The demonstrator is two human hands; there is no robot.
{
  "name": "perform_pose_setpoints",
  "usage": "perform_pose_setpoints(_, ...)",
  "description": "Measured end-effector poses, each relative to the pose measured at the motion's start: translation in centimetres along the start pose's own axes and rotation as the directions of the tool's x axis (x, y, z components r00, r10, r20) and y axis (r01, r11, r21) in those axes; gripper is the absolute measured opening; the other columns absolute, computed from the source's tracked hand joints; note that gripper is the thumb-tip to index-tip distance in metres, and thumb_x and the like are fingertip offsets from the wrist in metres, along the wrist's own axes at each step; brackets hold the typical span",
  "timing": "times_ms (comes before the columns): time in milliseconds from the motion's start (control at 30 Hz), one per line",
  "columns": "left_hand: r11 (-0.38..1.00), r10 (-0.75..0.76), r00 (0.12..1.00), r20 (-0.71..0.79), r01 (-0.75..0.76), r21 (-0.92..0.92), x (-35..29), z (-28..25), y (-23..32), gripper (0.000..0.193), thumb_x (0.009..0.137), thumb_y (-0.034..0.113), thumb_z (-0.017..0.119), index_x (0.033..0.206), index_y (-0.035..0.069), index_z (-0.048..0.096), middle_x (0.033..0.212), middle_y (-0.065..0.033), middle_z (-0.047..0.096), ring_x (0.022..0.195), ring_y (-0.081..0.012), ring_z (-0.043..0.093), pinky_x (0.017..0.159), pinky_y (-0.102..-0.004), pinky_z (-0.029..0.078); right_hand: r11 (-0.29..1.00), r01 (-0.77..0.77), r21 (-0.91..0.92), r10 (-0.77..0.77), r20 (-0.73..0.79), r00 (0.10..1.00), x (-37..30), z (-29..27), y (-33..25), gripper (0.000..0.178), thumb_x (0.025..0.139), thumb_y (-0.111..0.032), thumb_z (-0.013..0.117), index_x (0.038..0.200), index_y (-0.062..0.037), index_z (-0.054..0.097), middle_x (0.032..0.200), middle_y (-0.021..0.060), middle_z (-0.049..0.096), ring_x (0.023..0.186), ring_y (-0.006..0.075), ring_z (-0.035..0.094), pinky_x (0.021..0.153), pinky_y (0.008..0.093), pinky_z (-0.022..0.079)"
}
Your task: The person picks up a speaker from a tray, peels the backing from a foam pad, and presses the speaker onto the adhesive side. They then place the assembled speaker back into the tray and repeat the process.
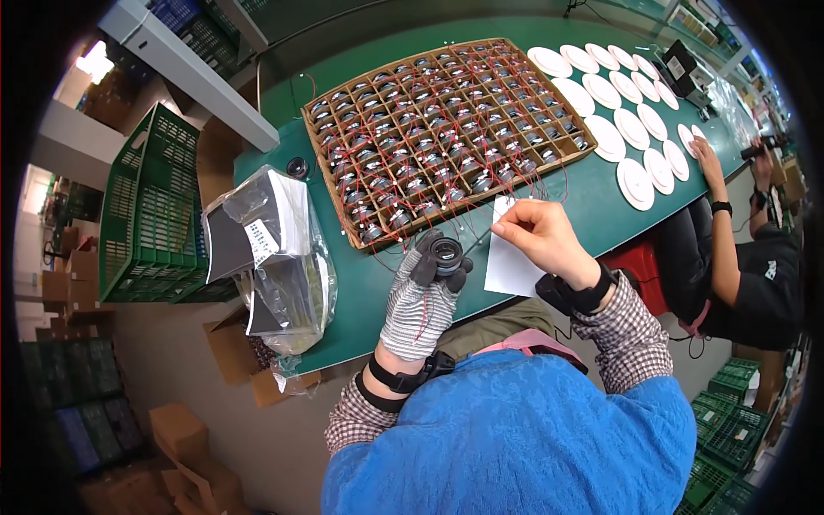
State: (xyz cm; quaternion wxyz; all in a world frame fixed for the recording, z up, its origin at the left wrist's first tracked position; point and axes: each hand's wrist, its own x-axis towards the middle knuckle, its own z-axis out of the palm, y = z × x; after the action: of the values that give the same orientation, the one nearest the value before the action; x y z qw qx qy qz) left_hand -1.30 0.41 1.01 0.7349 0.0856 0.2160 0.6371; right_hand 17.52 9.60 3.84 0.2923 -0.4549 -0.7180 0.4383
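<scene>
My left hand (pixel 421 296), in a grey striped glove with dark fingertips, holds a small round black speaker (pixel 446 254) with its open face up. A thin red wire hangs down over the glove. My bare right hand (pixel 545 236) is just to the right, thumb and forefinger pinched on a thin dark strip (pixel 479 244) that slants toward the speaker. Just beyond both hands lies a divided cardboard tray (pixel 350 238), its cells filled with similar speakers trailing red wires. A white paper sheet (pixel 512 268) lies under and beside my right hand.
Plastic-wrapped dark sheets (pixel 287 223) and a loose black round part (pixel 297 167) are on the green table (pixel 592 202) at left. White discs (pixel 633 130) stand in rows at right, where a co-worker's hand (pixel 709 163) touches one. Green crates (pixel 142 206) stand left.
</scene>
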Motion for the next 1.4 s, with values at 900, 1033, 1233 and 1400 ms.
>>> perform_pose_setpoints(900,0.987,-0.158,0.978,0.136,0.152,0.054,-1.2,-0.6,0.3,0.057,0.08,0.032,0.064,0.123,0.003,0.039,0.097,-0.0086,0.056,0.079,-0.0177,0.061,0.06,-0.0195,0.051,0.949,0.07,0.306,-0.16,0.281,0.946,2.3,4.1,-3.3,0.011,0.078,-0.01,0.066,0.08,0.0004,0.064,0.074,0.001,0.055,0.066,0.0072,0.05,0.058,0.0215,0.04)
perform_pose_setpoints(1033,0.99,-0.138,0.974,0.179,0.13,0.058,-1.0,-0.1,0.7,0.058,0.08,0.03,0.065,0.124,0.003,0.038,0.098,-0.0096,0.056,0.079,-0.0181,0.06,0.061,-0.0217,0.052,0.863,-0.067,0.501,-0.076,0.258,0.963,1.2,3.8,-2.4,0.012,0.079,-0.01,0.065,0.083,0.0008,0.064,0.076,0.0004,0.054,0.068,0.0069,0.05,0.06,0.0206,0.04)
perform_pose_setpoints(1233,0.99,-0.022,0.998,0.064,0.013,0.143,-1.0,0.6,0.1,0.062,0.076,0.017,0.07,0.125,0.002,0.036,0.1,-0.0114,0.055,0.083,-0.019,0.06,0.067,-0.0265,0.052,0.778,-0.059,0.626,-0.127,0.248,0.96,0.1,3.6,-2.0,0.014,0.081,-0.012,0.063,0.087,0.0012,0.062,0.077,-0.0004,0.053,0.069,0.0062,0.049,0.06,0.0191,0.039)
perform_pose_setpoints(1400,0.751,0.431,0.9,0.062,-0.396,0.529,-0.7,0.5,-0.9,0.068,0.069,0.003,0.073,0.126,0.002,0.035,0.101,-0.0108,0.053,0.085,-0.0191,0.058,0.074,-0.0294,0.052,0.829,0.012,0.56,-0.126,0.164,0.978,-0.5,3.3,-2.0,0.014,0.081,-0.012,0.063,0.079,0.0009,0.059,0.077,-0.0006,0.052,0.068,0.0047,0.047,0.059,0.0181,0.037)
